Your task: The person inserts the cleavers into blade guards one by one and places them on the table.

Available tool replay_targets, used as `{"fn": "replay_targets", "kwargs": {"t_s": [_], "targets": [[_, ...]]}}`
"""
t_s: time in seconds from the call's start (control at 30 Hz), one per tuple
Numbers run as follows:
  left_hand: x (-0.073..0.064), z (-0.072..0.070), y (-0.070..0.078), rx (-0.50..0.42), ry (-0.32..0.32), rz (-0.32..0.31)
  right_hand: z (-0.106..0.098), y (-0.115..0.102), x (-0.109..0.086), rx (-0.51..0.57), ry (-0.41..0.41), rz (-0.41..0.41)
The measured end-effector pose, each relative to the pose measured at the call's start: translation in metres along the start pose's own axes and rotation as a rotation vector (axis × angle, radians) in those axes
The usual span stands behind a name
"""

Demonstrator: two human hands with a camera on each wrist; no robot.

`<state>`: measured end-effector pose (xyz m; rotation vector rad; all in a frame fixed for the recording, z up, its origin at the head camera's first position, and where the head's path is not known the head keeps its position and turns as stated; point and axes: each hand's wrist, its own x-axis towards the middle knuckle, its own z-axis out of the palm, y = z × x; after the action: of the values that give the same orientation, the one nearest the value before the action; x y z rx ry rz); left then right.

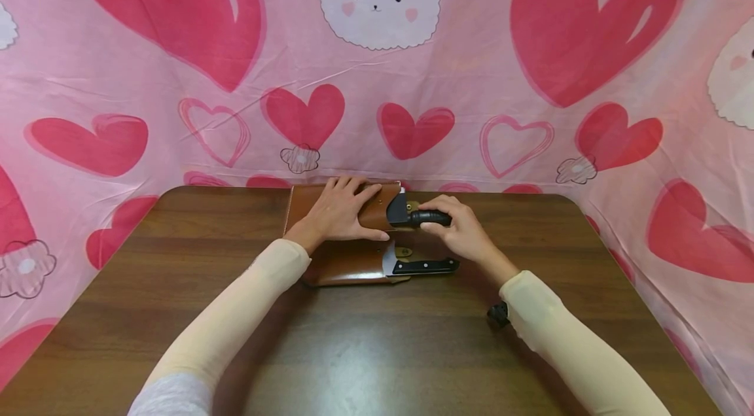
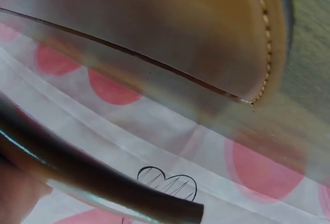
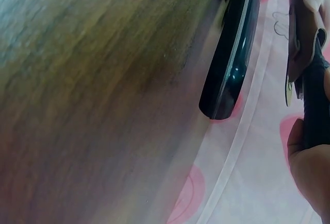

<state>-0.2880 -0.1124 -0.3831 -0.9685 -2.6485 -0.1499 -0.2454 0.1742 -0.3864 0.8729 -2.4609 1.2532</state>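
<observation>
Two brown leather sheaths lie side by side near the table's far edge. My left hand [image 1: 340,210] rests with spread fingers on the far sheath [image 1: 306,199]. From that sheath's right end sticks a knife [image 1: 427,217] with a dark blade base and a round black handle. My right hand [image 1: 459,226] grips this handle, the thumb on its near side; in the right wrist view the dark handle [image 3: 314,100] sits within the curled hand. The near sheath [image 1: 347,265] holds a second knife [image 1: 425,266], whose riveted black handle points right. Most of both blades is hidden inside the leather.
Both sheaths lie on a brown wooden table [image 1: 353,344]. Behind it hangs a pink cloth [image 1: 471,63] printed with hearts. A small black object [image 1: 497,315] shows at the right cuff. Stitching runs along a sheath's edge [image 2: 267,49] in the left wrist view.
</observation>
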Motion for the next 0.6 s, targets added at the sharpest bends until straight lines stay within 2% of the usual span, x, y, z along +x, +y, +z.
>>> {"fn": "replay_targets", "kwargs": {"t_s": [0.6], "targets": [[0.0052,-0.0001,0.0077,0.001,-0.036,-0.002,0.0065,-0.0009,0.0013,0.026,-0.022,0.018]]}}
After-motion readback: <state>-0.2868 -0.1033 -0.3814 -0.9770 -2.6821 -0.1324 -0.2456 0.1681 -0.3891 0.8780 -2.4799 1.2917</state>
